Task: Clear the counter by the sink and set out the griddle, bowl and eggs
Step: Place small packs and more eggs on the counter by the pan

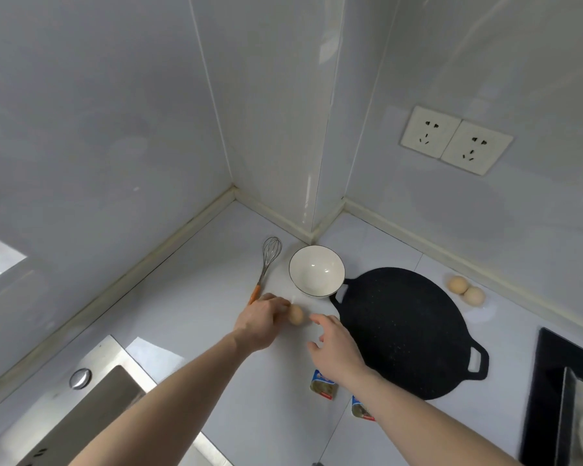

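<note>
head: left hand (261,322) on egg (296,314)

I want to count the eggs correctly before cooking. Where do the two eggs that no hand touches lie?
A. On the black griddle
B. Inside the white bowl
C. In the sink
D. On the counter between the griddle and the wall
D: the two eggs lie side by side on the counter, between the griddle and the wall, outside the bowl.
</note>
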### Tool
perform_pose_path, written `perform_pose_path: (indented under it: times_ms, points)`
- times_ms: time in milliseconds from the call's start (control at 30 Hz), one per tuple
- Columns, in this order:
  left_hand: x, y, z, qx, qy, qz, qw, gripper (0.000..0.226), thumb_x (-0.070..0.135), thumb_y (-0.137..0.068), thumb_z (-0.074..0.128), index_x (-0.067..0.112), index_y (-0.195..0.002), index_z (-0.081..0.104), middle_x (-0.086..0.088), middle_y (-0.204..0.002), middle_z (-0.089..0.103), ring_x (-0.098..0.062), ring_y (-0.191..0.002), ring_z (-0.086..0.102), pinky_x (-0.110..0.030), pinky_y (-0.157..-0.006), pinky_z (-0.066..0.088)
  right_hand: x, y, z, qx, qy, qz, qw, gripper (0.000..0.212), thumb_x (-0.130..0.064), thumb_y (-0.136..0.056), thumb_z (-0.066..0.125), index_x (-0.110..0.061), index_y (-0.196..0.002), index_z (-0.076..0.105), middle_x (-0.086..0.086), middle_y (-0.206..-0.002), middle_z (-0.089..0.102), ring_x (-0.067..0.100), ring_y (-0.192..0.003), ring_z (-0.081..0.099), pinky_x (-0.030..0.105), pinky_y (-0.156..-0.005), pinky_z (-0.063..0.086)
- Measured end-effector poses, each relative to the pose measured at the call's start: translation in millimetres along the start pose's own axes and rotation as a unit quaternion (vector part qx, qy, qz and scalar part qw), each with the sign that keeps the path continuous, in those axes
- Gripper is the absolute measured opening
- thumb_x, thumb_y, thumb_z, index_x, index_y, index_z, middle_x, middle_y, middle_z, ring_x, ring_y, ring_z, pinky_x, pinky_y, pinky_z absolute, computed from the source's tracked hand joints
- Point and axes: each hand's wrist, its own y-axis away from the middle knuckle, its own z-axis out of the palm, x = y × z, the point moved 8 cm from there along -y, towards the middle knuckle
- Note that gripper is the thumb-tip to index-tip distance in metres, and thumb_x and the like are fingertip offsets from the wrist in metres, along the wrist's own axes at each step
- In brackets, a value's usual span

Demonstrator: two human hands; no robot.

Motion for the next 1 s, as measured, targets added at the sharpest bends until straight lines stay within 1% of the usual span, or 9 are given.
perform_pose_path:
  times_ms: [133,200,267,367,467,600,667,833,1000]
  points:
    - [0,18,0,0.043,0.008,0.027,0.999,0.029,0.021,-0.096,0.051,0.018,-0.109,0.077,0.009,-0.111,0.075,-0.005,-0.127,0.056,-0.039,-0.130,0.003,-12,-11,15,-0.001,0.042,-0.028,0.999,0.064,-0.027,-0.096,0.063,-0.025,-0.155,0.036,-0.007,-0.152,0.039,0.018,-0.140,0.042,0.033,-0.114,0.039]
    - [-7,27,3,0.041,0.021,0.007,0.999,0.031,0.024,-0.097,0.049,0.017,-0.113,0.074,0.007,-0.119,0.072,-0.009,-0.147,0.036,-0.031,-0.127,0.015,-15,-14,21,-0.007,0.066,-0.034,0.997,0.058,-0.026,-0.097,0.062,-0.027,-0.151,0.041,-0.006,-0.148,0.042,0.020,-0.137,0.045,0.033,-0.111,0.041]
    - [-16,36,4,0.027,0.037,-0.040,0.998,0.032,0.024,-0.098,0.051,0.016,-0.124,0.067,0.008,-0.130,0.063,-0.012,-0.157,0.017,-0.026,-0.114,0.036,-16,-15,24,-0.011,0.090,-0.037,0.995,0.048,-0.025,-0.098,0.061,-0.028,-0.144,0.049,-0.004,-0.141,0.046,0.021,-0.130,0.050,0.032,-0.106,0.044]
    - [-23,48,4,0.004,0.047,-0.092,0.995,0.031,0.022,-0.097,0.053,0.019,-0.126,0.062,0.004,-0.146,0.052,-0.018,-0.141,0.048,-0.030,-0.098,0.047,-16,-13,29,-0.022,0.112,-0.033,0.993,0.042,-0.026,-0.098,0.062,-0.027,-0.140,0.054,-0.003,-0.137,0.048,0.020,-0.126,0.053,0.033,-0.103,0.046]
    - [-24,57,7,0.010,0.059,-0.108,0.992,0.028,0.018,-0.092,0.057,0.019,-0.119,0.064,-0.001,-0.151,0.048,-0.024,-0.116,0.064,-0.032,-0.089,0.050,-22,-10,41,-0.041,0.115,-0.034,0.992,0.055,-0.028,-0.096,0.064,-0.027,-0.148,0.045,-0.004,-0.143,0.043,0.022,-0.130,0.051,0.033,-0.104,0.045]
    - [-24,68,9,0.027,0.071,-0.156,0.985,0.032,0.020,-0.089,0.061,0.019,-0.121,0.064,-0.002,-0.135,0.058,-0.026,-0.107,0.065,-0.033,-0.088,0.051,-35,-6,56,-0.043,0.098,-0.032,0.994,0.049,-0.031,-0.095,0.061,-0.028,-0.142,0.048,0.000,-0.137,0.048,0.027,-0.124,0.056,0.035,-0.100,0.047]
    - [-20,72,9,0.029,0.073,-0.163,0.984,0.037,0.019,-0.089,0.062,0.019,-0.126,0.063,-0.001,-0.130,0.060,-0.027,-0.112,0.064,-0.032,-0.091,0.049,-32,-3,61,-0.042,0.096,-0.012,0.994,0.042,-0.032,-0.095,0.063,-0.026,-0.135,0.052,0.001,-0.132,0.052,0.028,-0.121,0.057,0.036,-0.096,0.048]
    - [-13,82,6,0.035,0.062,-0.155,0.985,0.043,0.011,-0.093,0.056,0.015,-0.135,0.061,-0.003,-0.139,0.058,-0.026,-0.133,0.054,-0.032,-0.101,0.045,-20,1,62,-0.039,0.108,-0.002,0.993,0.039,-0.027,-0.093,0.065,-0.021,-0.129,0.050,0.002,-0.129,0.054,0.027,-0.120,0.056,0.036,-0.095,0.048]
    - [-16,90,3,0.015,0.027,-0.150,0.988,0.037,0.008,-0.089,0.057,0.019,-0.123,0.064,-0.001,-0.128,0.059,-0.028,-0.117,0.062,-0.032,-0.093,0.048,-11,9,52,-0.047,0.115,-0.013,0.992,0.045,-0.018,-0.091,0.068,-0.020,-0.131,0.047,0.003,-0.130,0.053,0.027,-0.118,0.056,0.035,-0.095,0.047]
